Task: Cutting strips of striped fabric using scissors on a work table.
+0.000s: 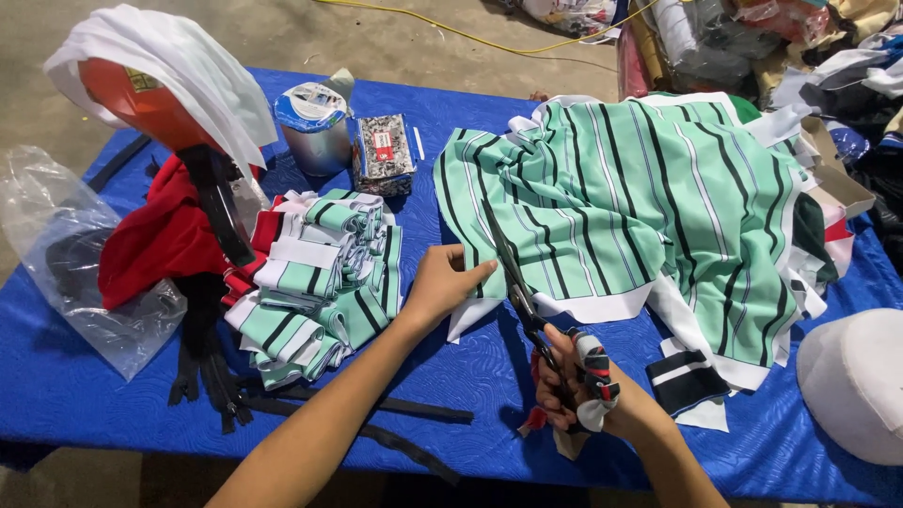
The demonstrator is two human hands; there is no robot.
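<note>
A large piece of mint-green fabric (649, 198) with black and white stripes lies bunched on the blue table cover (470, 376). My left hand (440, 284) pinches its near-left edge flat. My right hand (574, 381) grips a pair of scissors (515, 282) by cloth-wrapped handles. The blades point away from me and run into the fabric edge just right of my left hand.
A stack of cut striped pieces (320, 292) lies left of my left arm. Red cloth (160, 235), black zippers (207, 367) and a clear plastic bag (75, 263) sit at far left. A metal can (315, 127) and small box (383, 150) stand behind. White cap (856, 381) at right.
</note>
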